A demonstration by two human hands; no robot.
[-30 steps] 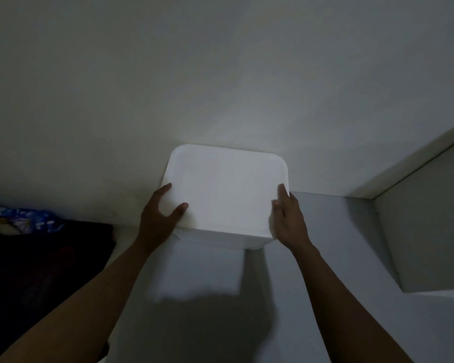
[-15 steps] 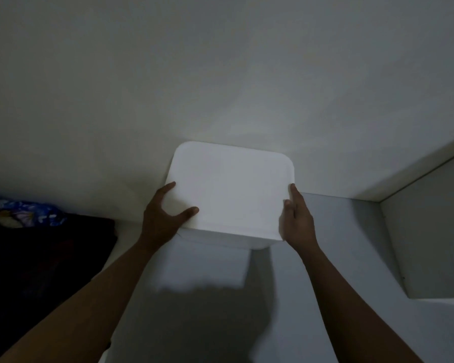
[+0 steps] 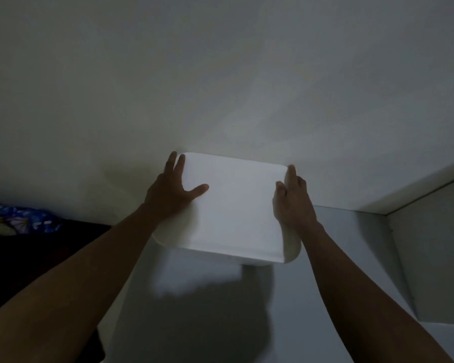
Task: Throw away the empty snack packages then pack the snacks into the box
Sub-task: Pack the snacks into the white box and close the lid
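In dim light, a white box (image 3: 236, 205) with rounded corners is held up between both bare hands, in front of a plain pale wall (image 3: 220, 74) and over a white table (image 3: 351, 258). One broad, blank face of the box is turned toward the camera. Its far edge lies close against the wall, though I cannot tell whether the two touch. The left grip (image 3: 172, 195) is at the box's upper left corner. Its fingers (image 3: 173, 163) are stretched straight along the left side, and the thumb (image 3: 199, 189) is spread across the broad face, so the edge sits clasped between thumb and fingers. The right grip (image 3: 292, 203) is on the opposite side, with its fingers (image 3: 291, 174) bent over the right edge and the palm against that side. Both forearms reach in from the lower corners. The near edge of the box is blurred, and a dark shadow (image 3: 220, 323) lies on the table below it. I cannot tell whether the box rests on the table or hangs clear of it. At the right, a white panel (image 3: 430, 258) stands upright on the table, meeting the wall at a corner. At the far left, a blue patterned thing (image 3: 19, 222) lies on a dark surface (image 3: 37, 258) beside the table. It is too dim to tell what it is.
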